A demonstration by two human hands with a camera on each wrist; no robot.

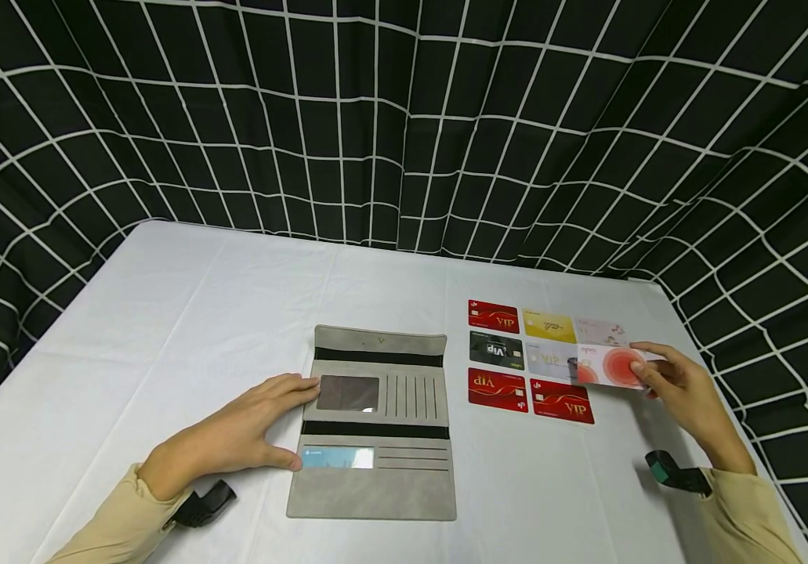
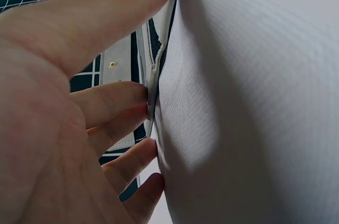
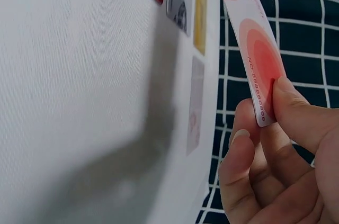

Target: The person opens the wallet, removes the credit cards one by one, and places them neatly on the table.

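A grey wallet (image 1: pixel 414 493) lies unfolded on the table, showing card slots, a clear window and a blue card (image 1: pixel 338 457) in one slot. Along its left edge rests my left hand (image 1: pixel 248 427), fingers and thumb extended and touching the border. In the left wrist view, the thumb and fingertips of that hand (image 2: pixel 58 113) meet the wallet's side (image 2: pixel 153 83). My right hand (image 1: pixel 682 388) pinches a white card with red circles (image 1: pixel 611 366) by its right end, thumb on top. The right wrist view shows this card (image 3: pixel 259 54) held up above the cloth.
Left of and below the held card lie several cards in rows: red VIP cards (image 1: pixel 494 316), a gold one (image 1: pixel 548 326), a black one (image 1: pixel 496 350), a silver one (image 1: pixel 550 359) and a pale pink one (image 1: pixel 601 332). Black grid-patterned curtains (image 1: pixel 368 117) stand behind the white table (image 1: pixel 234 290).
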